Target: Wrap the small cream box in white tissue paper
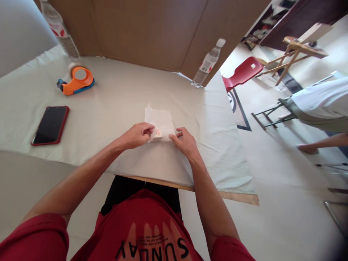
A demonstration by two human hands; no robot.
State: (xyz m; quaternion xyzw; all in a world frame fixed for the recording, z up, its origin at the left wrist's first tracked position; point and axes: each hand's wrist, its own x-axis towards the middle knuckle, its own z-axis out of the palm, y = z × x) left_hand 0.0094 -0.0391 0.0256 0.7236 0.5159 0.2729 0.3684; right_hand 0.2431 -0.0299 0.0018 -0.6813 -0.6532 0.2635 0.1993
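Observation:
A small white paper packet point(160, 123) with faint red print lies on the white-covered table point(114, 108) in front of me. My left hand point(137, 135) pinches the packet's near left corner with curled fingers. On the near right corner, my right hand point(185, 140) grips the packet with thumb and fingertips. Both forearms reach in from the bottom of the view.
A red-cased phone point(51, 125) lies at the left. An orange tape dispenser point(77, 80) sits at the far left by a plastic bottle point(61, 30). A second bottle point(208, 63) stands at the far right corner. Cardboard walls back the table. Another person point(323, 105) and a red chair point(241, 72) are to the right.

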